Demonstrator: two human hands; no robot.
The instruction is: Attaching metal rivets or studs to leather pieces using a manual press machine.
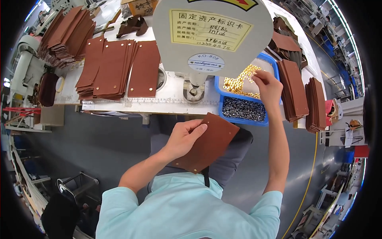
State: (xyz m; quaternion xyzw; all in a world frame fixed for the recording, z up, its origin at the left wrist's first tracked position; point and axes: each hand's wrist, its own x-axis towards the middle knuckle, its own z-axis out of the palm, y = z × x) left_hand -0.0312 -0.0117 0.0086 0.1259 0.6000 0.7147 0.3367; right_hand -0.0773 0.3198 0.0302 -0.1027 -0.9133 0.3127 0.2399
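My left hand (pixel 184 137) holds a brown leather panel (pixel 211 145) over my lap, thumb on its upper edge; the panel has small gold studs at its corners. My right hand (pixel 267 85) reaches into a blue tray (pixel 218 85), its fingertips pinched over a heap of small gold rivets (pixel 238 83). Whether a rivet is between the fingers I cannot tell. A second blue compartment of dark silver rivets (pixel 243 108) lies just below the gold ones. The grey head of a riveting press (pixel 213 36) rises right in front of me, its die (pixel 193 91) on the white table.
Fanned stacks of brown leather panels (pixel 115 67) cover the white table (pixel 167 101) to the left, with more stacks (pixel 294 89) to the right of the tray. A sewing machine (pixel 26 67) stands far left. A grey floor lies under the table.
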